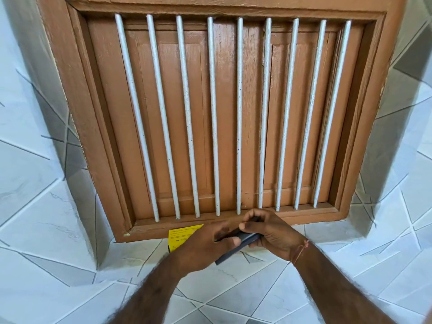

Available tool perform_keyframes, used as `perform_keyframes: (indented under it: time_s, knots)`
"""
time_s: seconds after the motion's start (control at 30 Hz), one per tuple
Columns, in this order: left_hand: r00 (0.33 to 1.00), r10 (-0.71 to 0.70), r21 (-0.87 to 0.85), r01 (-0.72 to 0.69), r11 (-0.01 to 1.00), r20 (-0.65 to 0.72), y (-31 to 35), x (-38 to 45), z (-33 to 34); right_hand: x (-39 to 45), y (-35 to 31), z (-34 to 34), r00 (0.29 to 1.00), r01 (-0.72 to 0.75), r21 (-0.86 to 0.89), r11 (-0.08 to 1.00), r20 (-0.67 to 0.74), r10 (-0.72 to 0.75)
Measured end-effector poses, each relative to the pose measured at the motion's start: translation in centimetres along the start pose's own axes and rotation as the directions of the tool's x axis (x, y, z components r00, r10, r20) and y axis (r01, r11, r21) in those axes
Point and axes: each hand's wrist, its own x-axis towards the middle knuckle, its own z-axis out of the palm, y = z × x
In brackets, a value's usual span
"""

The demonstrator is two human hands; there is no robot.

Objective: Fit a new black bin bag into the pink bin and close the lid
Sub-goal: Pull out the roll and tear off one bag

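While its print is too small to read, the yellow label (pixel 181 237) sits behind both hands (pixel 233 239) clamped on a folded black bag (pixel 243 242).

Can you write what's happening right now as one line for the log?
stage: preparing bag | left hand and right hand: both hold folded black bin bag | behind: yellow packet on window sill | pink bin: not in view

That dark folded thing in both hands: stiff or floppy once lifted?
Folded bag probably holds its flat shape now: edges look straight between left hand and right hand. Likely light, pinched by fingertips only. Unfolded, probably floppy.
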Motion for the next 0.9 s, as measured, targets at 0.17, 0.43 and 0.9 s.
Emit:
perform_keyframes:
  time_s: [0.17,0.43,0.9]
  knots:
    - [0.984,-0.066,-0.244,0.024,0.969,-0.167,-1.3,-0.9,1.0,-0.2,-0.1,1.6,1.000,0.000,0.077,0.997,-0.017,0.001]
    - [0.756,-0.418,-0.602,0.040,0.797,-0.503,-0.5,0.4,3.4,-0.9,3.3,6.4,0.999,0.025,0.193,0.981,-0.033,-0.019]
    - [0.782,-0.424,-0.641,0.041,0.766,-0.457,-0.5,-1.0,2.9,-1.2,3.4,5.9,0.996,-0.039,0.352,0.935,-0.059,0.064]
